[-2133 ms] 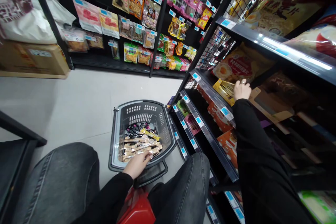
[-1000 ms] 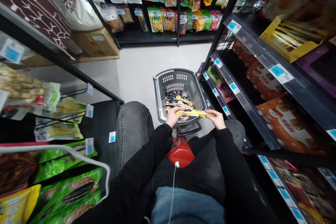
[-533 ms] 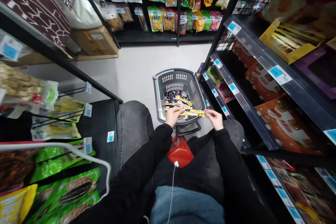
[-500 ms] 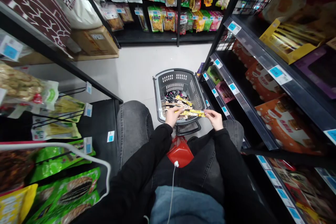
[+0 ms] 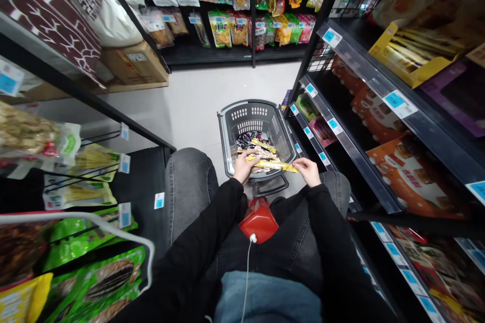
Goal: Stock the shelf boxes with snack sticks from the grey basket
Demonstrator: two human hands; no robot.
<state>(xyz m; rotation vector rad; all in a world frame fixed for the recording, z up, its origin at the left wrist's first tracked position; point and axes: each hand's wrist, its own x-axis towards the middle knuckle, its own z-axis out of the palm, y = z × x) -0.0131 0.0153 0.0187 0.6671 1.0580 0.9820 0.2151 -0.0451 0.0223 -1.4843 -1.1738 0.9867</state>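
Over grey plastic basket (image 5: 253, 118): slim yellow packet (image 5: 272, 165), maybe two
Left hand (image 5: 242, 166), right hand (image 5: 308, 171): ends pinched
Packet: likely inspection; next needs steadiness

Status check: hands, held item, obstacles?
Left hand, right hand: pinching opposite ends of slim yellow glossy packet. Packet: over near rim of grey perforated plastic basket. Long black shelving rack: close on right.

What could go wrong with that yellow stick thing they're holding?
The yellow stick packet is pinched at its ends by the left hand and right hand, so it might slip and drop among the packets in the basket. Also, the white cord on the red object might catch on a sleeve.
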